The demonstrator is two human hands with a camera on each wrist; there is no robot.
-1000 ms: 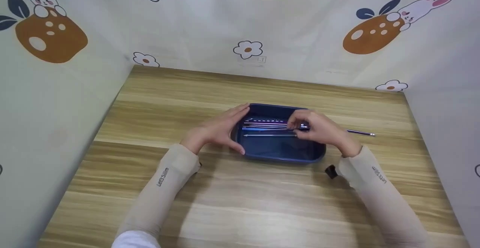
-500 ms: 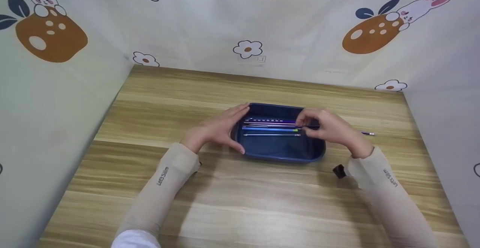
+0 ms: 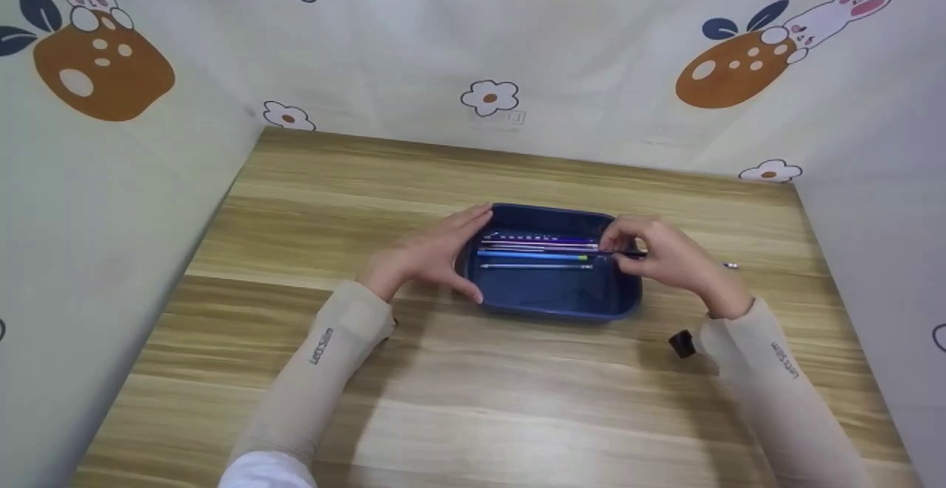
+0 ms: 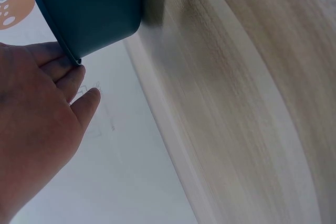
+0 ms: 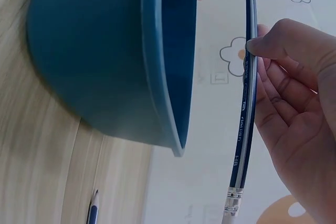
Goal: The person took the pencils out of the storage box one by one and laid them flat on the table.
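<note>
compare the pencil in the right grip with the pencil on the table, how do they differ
The held pencil is pinched in the right grip; the table pencil lies on the table outside the box. In the right wrist view, the held pencil shows its metal-banded end, the table pencil its sharpened point. Both show dark blue barrels.

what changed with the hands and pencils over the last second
The right grip moved to the person's right, toward that end of the box, carrying its pinched pencil along. The blue pencil now shows its green end, and the arm hides more of the table pencil. Nothing was visibly let go. The left grip, box and other pencils inside stayed put.
</note>
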